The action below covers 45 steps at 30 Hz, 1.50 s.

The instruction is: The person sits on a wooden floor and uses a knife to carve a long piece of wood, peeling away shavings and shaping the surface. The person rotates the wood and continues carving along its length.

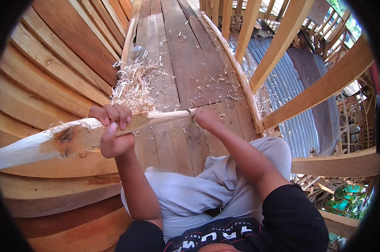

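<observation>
Pale, half-peeled wooden pole [72,136], knot-scarred, in left hand's [113,132] closed grip; right hand [206,119] unclear.

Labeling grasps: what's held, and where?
Left hand grips the wooden stick mid-length. Right hand is at its thin end; its grip cannot be told.
</observation>
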Tool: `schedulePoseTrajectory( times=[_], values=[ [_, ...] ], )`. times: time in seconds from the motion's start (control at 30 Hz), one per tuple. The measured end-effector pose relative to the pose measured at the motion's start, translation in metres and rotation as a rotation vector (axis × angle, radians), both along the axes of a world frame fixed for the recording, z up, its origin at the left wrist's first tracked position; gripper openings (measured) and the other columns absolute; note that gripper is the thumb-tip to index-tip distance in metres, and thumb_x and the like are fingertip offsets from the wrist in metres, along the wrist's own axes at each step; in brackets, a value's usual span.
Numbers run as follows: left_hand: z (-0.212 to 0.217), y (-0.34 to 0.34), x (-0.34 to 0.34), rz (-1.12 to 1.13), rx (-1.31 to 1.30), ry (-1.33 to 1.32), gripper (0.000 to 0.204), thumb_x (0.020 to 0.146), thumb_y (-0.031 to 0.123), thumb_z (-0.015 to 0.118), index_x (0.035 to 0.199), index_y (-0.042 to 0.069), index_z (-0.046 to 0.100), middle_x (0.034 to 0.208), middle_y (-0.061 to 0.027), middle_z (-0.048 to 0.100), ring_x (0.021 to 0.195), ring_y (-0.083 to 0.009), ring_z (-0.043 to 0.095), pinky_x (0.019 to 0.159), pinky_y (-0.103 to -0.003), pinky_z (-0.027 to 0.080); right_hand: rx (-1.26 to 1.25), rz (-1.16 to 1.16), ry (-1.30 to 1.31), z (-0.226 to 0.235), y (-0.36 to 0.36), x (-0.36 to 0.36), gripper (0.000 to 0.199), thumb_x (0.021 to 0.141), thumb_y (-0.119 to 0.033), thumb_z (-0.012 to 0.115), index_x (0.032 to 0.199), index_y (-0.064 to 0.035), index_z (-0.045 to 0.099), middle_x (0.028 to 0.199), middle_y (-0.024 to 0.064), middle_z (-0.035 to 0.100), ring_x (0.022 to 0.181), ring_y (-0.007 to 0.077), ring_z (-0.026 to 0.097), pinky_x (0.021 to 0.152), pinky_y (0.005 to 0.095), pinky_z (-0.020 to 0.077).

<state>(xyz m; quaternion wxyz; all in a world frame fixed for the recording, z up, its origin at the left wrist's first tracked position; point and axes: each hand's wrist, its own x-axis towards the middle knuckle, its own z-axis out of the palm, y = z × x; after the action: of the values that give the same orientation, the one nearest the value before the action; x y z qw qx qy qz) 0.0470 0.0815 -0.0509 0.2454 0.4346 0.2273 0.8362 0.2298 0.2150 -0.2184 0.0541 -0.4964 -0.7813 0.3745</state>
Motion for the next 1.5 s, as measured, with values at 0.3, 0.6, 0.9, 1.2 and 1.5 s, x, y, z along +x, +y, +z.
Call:
schedulePoseTrajectory(
  times=[0.3, 0.6, 0.9, 1.2, 1.5],
  values=[
    [0.001, 0.001, 0.004, 0.013, -0.018, -0.005, 0.022, 0.066, 0.007, 0.049, 0.082, 0.011, 0.034, 0.064, -0.0036, 0.034, 0.056, -0.0134, 0.036, 0.06, -0.032, 0.037, -0.109, -0.01, 0.057, 0.014, -0.002, -0.009, 0.052, 0.09, -0.032, 0.033, 0.091, 0.0098, 0.064, 0.1, 0.0342, 0.061, 0.097, 0.0493, 0.059, 0.088, 0.0527, 0.0446],
    [0.002, -0.001, 0.004, -0.115, 0.018, 0.056, 0.021, 0.066, 0.006, 0.048, 0.081, 0.01, 0.034, 0.064, -0.0039, 0.036, 0.056, -0.0139, 0.037, 0.06, -0.032, 0.036, 0.088, 0.016, -0.184, -0.091, 0.035, 0.028, 0.05, 0.09, -0.029, 0.035, 0.093, 0.0115, 0.064, 0.099, 0.0335, 0.062, 0.095, 0.0464, 0.061, 0.087, 0.0511, 0.0469],
    [0.004, 0.002, 0.009, -0.141, 0.015, 0.059, 0.023, 0.066, 0.006, 0.051, 0.081, 0.01, 0.034, 0.064, -0.0033, 0.036, 0.056, -0.0138, 0.036, 0.06, -0.031, 0.036, -0.121, 0.013, 0.123, -0.003, 0.007, -0.004, 0.055, 0.091, -0.033, 0.033, 0.089, 0.012, 0.064, 0.095, 0.0365, 0.06, 0.093, 0.0497, 0.059, 0.086, 0.0511, 0.0462],
    [-0.005, -0.005, -0.011, -0.043, -0.001, 0.009, 0.024, 0.066, 0.009, 0.052, 0.08, 0.011, 0.033, 0.062, -0.0021, 0.034, 0.056, -0.0131, 0.036, 0.059, -0.03, 0.035, -0.063, -0.046, -0.004, 0.022, -0.011, -0.014, 0.053, 0.091, -0.034, 0.033, 0.094, 0.0074, 0.066, 0.1, 0.0309, 0.063, 0.097, 0.0469, 0.06, 0.09, 0.052, 0.0452],
    [-0.007, -0.016, -0.007, -0.05, 0.005, 0.066, 0.025, 0.067, 0.011, 0.054, 0.08, 0.012, 0.032, 0.063, -0.0015, 0.033, 0.056, -0.0127, 0.036, 0.06, -0.03, 0.036, 0.05, -0.062, 0.039, 0.044, -0.034, -0.013, 0.051, 0.091, -0.032, 0.032, 0.093, 0.0045, 0.068, 0.098, 0.0278, 0.065, 0.094, 0.0441, 0.063, 0.086, 0.0525, 0.0472]
  ],
)
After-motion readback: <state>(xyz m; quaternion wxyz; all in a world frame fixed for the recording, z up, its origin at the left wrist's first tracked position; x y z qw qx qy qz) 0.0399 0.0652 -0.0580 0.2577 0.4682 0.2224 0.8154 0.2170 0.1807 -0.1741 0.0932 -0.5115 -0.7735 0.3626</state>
